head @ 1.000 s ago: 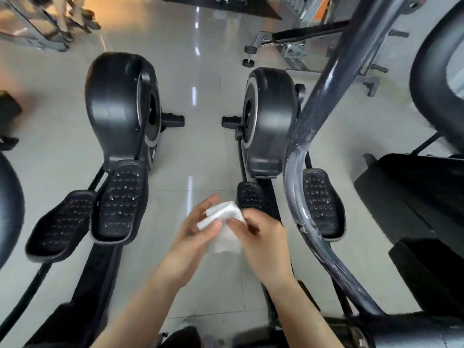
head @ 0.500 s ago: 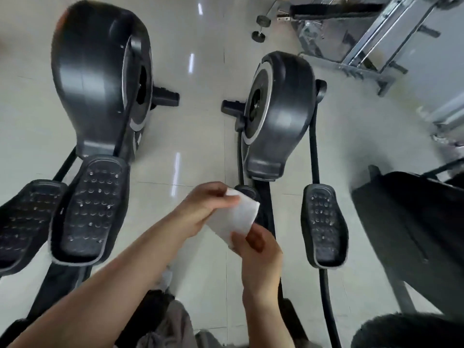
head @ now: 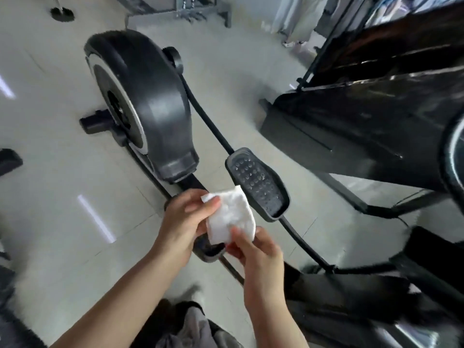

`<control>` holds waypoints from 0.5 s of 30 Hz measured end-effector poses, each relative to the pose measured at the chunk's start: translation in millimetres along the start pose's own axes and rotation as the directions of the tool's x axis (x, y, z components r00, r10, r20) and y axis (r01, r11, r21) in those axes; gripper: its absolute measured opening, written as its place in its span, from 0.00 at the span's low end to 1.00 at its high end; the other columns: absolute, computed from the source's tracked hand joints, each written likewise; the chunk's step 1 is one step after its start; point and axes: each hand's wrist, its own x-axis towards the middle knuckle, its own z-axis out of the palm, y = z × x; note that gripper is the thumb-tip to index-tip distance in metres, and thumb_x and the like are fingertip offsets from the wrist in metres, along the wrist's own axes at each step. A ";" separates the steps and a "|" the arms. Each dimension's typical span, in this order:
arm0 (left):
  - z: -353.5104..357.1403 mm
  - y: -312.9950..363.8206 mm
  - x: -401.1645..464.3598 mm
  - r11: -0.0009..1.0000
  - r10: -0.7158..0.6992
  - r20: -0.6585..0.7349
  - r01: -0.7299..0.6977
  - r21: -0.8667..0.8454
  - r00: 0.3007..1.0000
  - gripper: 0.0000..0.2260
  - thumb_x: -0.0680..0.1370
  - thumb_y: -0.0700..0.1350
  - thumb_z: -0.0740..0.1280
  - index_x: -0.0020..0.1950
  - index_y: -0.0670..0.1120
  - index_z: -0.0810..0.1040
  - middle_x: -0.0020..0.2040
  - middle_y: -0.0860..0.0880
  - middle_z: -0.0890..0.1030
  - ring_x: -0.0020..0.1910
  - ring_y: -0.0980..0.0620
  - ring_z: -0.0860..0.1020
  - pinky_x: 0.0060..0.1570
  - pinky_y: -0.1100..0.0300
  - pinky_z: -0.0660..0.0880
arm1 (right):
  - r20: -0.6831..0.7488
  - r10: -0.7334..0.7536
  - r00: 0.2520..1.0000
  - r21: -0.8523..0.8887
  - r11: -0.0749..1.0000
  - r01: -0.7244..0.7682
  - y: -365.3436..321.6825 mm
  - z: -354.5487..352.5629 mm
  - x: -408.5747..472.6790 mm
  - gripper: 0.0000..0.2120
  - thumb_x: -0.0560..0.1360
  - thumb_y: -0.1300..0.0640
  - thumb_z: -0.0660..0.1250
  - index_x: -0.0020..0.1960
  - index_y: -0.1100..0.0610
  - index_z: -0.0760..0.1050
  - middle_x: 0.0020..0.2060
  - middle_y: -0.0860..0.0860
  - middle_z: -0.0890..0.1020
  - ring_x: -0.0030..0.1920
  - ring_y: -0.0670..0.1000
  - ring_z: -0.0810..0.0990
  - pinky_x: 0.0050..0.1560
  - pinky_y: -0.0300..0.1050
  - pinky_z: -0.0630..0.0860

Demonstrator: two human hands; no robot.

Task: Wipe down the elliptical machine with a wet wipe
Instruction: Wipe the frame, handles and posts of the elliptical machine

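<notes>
The wet wipe [head: 231, 217] is being held up between both hands, above the floor and in front of the elliptical machine [head: 148, 106]. The left hand [head: 185, 222] is pinching its upper left corner, thumb curled over the top edge and fingers tucked behind. The right hand [head: 258, 252] is pinching the lower edge from below, thumb lying on the front of the sheet (the other fingers are curled behind it, mostly hidden). The wipe is hanging folded, not touching any part of the machine.

Just beside the wipe, to the upper right, the right pedal [head: 258, 184] is sitting studded side up on its curved black arm. Another pedal [head: 211, 247] is lying directly under the hands, largely covered by them. The flywheel housing [head: 160, 96] is standing farther off, up and to the left.

A second black machine [head: 364, 109] is crowding the right side, near the pedal. The pale tiled floor [head: 62, 197] is lying open to the left of the hands. Grey cloth [head: 198, 327] is showing at the bottom edge.
</notes>
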 end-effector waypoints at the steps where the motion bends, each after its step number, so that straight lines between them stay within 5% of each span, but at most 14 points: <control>1: 4.2 3.3 5.3 1.000 -0.016 0.054 0.017 -0.020 0.998 0.09 0.68 0.43 0.73 0.46 0.41 0.79 0.37 0.47 0.82 0.36 0.52 0.82 0.31 0.63 0.76 | -0.021 -0.016 1.000 0.014 1.000 0.016 -5.5 -2.2 7.8 0.11 0.70 0.59 0.74 0.38 0.66 0.77 0.32 0.58 0.79 0.36 0.54 0.77 0.46 0.53 0.79; 4: 14.6 11.7 25.9 0.995 -0.097 0.196 0.094 0.022 0.976 0.17 0.69 0.45 0.73 0.54 0.39 0.80 0.47 0.42 0.84 0.45 0.46 0.84 0.37 0.59 0.79 | -0.097 -0.037 0.995 0.035 0.999 0.041 -20.1 -6.9 25.0 0.08 0.68 0.59 0.76 0.38 0.62 0.79 0.32 0.57 0.81 0.35 0.54 0.79 0.46 0.56 0.78; 8: 43.1 20.6 64.0 0.985 -0.166 0.288 0.147 0.086 0.943 0.16 0.66 0.45 0.78 0.49 0.40 0.80 0.43 0.45 0.84 0.43 0.47 0.83 0.39 0.58 0.79 | -0.206 -0.034 0.978 0.221 0.972 0.080 -31.9 -7.9 38.1 0.14 0.69 0.56 0.75 0.44 0.66 0.78 0.37 0.59 0.80 0.40 0.55 0.79 0.48 0.51 0.78; 12: 84.1 22.8 102.9 0.962 -0.263 0.497 0.184 0.204 0.827 0.13 0.64 0.44 0.79 0.45 0.46 0.80 0.41 0.49 0.83 0.42 0.51 0.82 0.45 0.57 0.77 | -0.310 -0.067 0.948 0.513 0.828 0.226 -53.0 -1.0 53.9 0.14 0.74 0.59 0.67 0.55 0.67 0.78 0.50 0.61 0.83 0.51 0.56 0.83 0.58 0.51 0.79; 15: 106.9 23.7 128.2 0.946 -0.320 0.633 0.206 0.249 0.705 0.08 0.66 0.46 0.74 0.41 0.48 0.79 0.39 0.52 0.83 0.40 0.56 0.82 0.40 0.63 0.77 | -0.471 -0.060 0.880 0.573 0.738 0.357 -61.6 13.7 64.8 0.14 0.76 0.62 0.65 0.57 0.70 0.77 0.54 0.65 0.82 0.57 0.60 0.81 0.60 0.50 0.77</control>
